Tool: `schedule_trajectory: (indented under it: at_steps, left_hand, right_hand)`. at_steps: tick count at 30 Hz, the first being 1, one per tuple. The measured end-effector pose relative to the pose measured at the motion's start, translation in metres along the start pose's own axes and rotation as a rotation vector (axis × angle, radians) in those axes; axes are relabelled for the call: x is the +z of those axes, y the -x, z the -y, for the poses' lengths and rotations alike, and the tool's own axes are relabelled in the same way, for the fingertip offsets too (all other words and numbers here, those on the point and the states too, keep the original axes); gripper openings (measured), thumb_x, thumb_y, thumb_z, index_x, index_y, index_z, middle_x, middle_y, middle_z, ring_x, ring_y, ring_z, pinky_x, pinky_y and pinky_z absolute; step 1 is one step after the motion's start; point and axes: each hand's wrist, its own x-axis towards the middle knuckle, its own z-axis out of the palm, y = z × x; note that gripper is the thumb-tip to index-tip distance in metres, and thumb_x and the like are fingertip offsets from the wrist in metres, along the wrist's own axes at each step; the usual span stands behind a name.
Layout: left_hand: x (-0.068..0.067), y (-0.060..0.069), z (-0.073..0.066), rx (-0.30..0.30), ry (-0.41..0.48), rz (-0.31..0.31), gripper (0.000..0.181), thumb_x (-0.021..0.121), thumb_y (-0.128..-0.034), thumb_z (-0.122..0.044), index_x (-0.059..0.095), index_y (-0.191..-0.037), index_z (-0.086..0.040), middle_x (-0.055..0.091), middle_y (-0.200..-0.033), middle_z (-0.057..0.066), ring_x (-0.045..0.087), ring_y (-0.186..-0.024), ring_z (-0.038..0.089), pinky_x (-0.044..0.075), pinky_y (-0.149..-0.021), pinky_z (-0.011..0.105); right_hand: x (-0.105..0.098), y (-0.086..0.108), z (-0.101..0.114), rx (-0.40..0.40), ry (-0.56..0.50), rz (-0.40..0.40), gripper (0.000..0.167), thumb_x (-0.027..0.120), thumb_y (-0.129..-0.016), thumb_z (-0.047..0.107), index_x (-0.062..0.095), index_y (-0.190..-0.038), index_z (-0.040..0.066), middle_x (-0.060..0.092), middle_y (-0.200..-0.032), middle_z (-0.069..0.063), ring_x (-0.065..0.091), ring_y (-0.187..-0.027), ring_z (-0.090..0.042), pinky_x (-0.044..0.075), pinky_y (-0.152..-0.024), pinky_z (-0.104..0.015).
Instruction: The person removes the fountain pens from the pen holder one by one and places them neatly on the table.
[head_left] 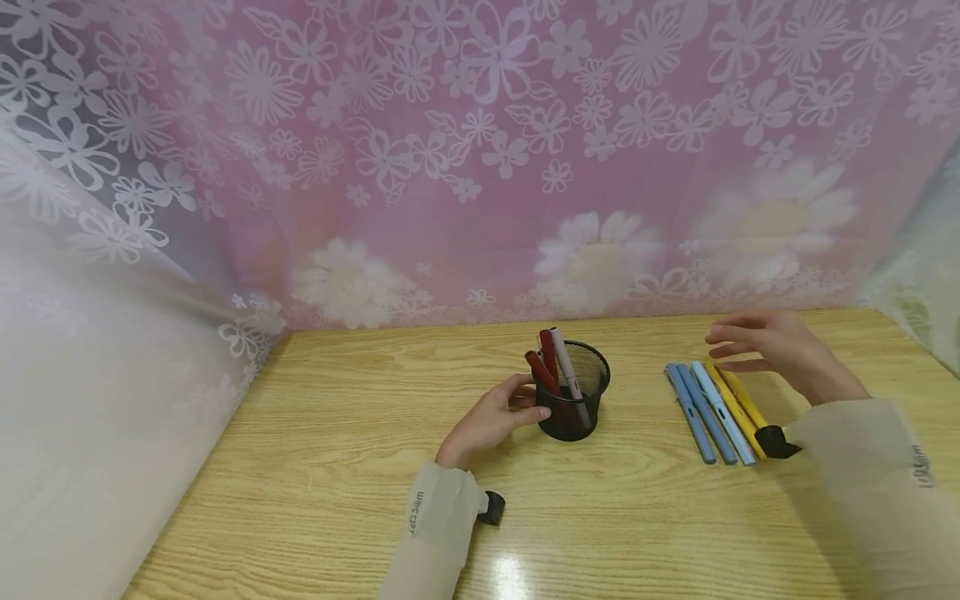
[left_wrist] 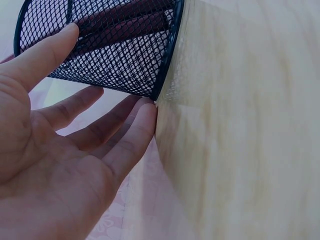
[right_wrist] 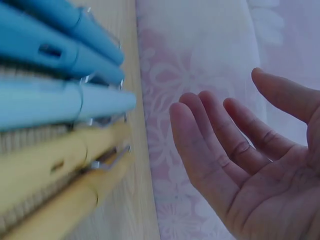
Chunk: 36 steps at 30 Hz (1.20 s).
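Observation:
My left hand [head_left: 487, 421] holds the left side of a black mesh pen holder [head_left: 591, 410], which stands upright on the table. Its thumb lies on the near side of the mesh, and the other fingers reach round behind. Two dark red pens [head_left: 548, 357] and a pale pinkish pen [head_left: 567, 367] lean inside the holder. Over the far ends of a row of pens hovers my right hand [head_left: 780, 350], fingers loosely bent and holding nothing. That row has two blue pens [head_left: 692, 417], a light blue pen [right_wrist: 55, 102] and two yellow pens [head_left: 738, 408], side by side.
The wood-grain table [head_left: 337, 467] ends at the back against a pink flowered curtain [head_left: 450, 208]. A whitish curtain [head_left: 90, 375] hangs along the left side. A black wrist device [head_left: 777, 442] on the right sleeve is close to the yellow pens.

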Motion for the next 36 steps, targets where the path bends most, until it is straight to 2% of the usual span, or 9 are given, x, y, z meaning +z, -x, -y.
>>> schedule_trajectory:
  at_steps: [6,13,15,27,33,36]
  left_hand:
    - [0.001,-0.001,0.001,-0.002,-0.004,-0.002,0.054,0.068,-0.0998,-0.022,0.049,-0.149,-0.009,0.055,-0.141,0.01,0.055,-0.127,0.028,0.045,-0.104,0.047]
    - [0.0,0.0,0.001,0.011,-0.003,0.007,0.055,0.068,-0.1001,-0.021,0.048,-0.15,-0.007,0.057,-0.139,0.011,0.055,-0.128,0.029,0.045,-0.105,0.048]
    - [0.0,0.0,0.0,0.01,-0.006,0.006,0.055,0.067,-0.1003,-0.021,0.048,-0.149,-0.007,0.057,-0.139,0.011,0.055,-0.128,0.029,0.044,-0.105,0.048]
    - [0.0,0.0,0.0,0.01,0.005,0.006,0.056,0.067,-0.1005,-0.021,0.046,-0.151,-0.007,0.057,-0.14,0.011,0.054,-0.13,0.03,0.044,-0.105,0.048]
    - [0.0,-0.001,0.002,0.015,-0.011,0.006,0.053,0.067,-0.1005,-0.02,0.048,-0.149,-0.007,0.056,-0.14,0.011,0.055,-0.127,0.029,0.046,-0.104,0.047]
    - [0.0,-0.001,0.001,0.015,-0.011,0.006,0.053,0.067,-0.1006,-0.021,0.049,-0.148,-0.008,0.056,-0.14,0.011,0.055,-0.127,0.029,0.046,-0.104,0.047]
  right_hand:
    - [0.009,-0.003,0.01,-0.035,-0.092,0.018,0.043,0.055,-0.107,0.024,0.046,-0.136,-0.007,0.069,-0.103,0.012,0.07,-0.096,-0.008,0.058,-0.084,-0.033]
    - [0.023,-0.005,0.024,-0.07,-0.179,0.028,0.018,0.058,-0.106,0.022,0.063,-0.118,0.011,0.071,-0.105,0.01,0.07,-0.097,-0.011,0.058,-0.084,-0.034]
    - [0.028,-0.006,0.028,-0.072,-0.198,0.03,0.015,0.059,-0.105,0.022,0.066,-0.116,0.013,0.071,-0.106,0.009,0.071,-0.098,-0.012,0.058,-0.084,-0.033]
    - [0.055,-0.015,0.046,-0.099,-0.258,0.064,0.022,0.061,-0.104,0.02,0.062,-0.121,0.007,0.072,-0.107,0.007,0.071,-0.099,-0.013,0.057,-0.086,-0.033]
    - [0.068,-0.018,0.052,-0.13,-0.302,0.087,0.018,0.062,-0.104,0.018,0.065,-0.118,0.007,0.073,-0.108,0.004,0.071,-0.1,-0.015,0.057,-0.088,-0.034]
    - [0.076,-0.02,0.056,-0.143,-0.311,0.095,0.023,0.062,-0.104,0.016,0.063,-0.122,0.001,0.073,-0.109,0.0,0.071,-0.1,-0.016,0.057,-0.089,-0.035]
